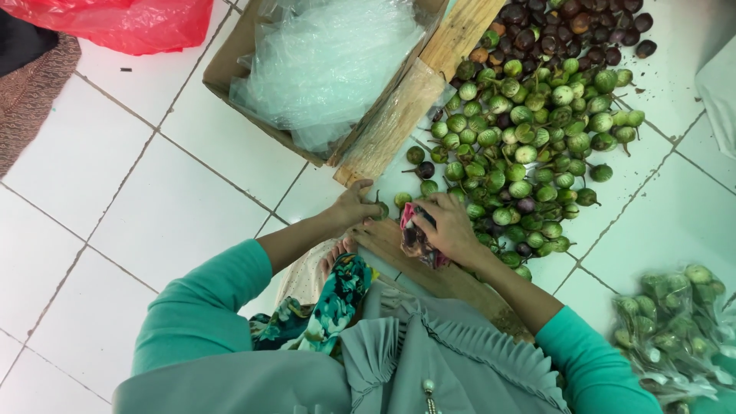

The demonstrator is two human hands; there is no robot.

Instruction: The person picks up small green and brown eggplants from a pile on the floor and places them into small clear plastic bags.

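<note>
- Pinching a small green eggplant at the near edge of the heap, the fingers of the left hand are seen closed around it, just beside the end of the wooden plank.
- A dark patterned cloth is gripped in the right hand, whose fingers are curled over it; whether a fruit is wrapped inside cannot be told.
- Both hands are held close together, low over a brown board that lies in front of the person's lap.
- Just beyond the hands, a large heap of round green eggplants is spread on the white tiled floor, and a smaller heap of dark purple ones lies at its far end.
- At the near right, a clear plastic bag already filled with green fruit is seen, well apart from the hands.
- At the far left of the heap, a cardboard box stuffed with crumpled clear plastic is set, with a long wooden plank leaning along its right side.
- A red plastic bag lies at the far left corner.
- As a judgement, little is done: one filled bag is visible, while most of the fruit is left loose on the floor, the purple ones untouched.
</note>
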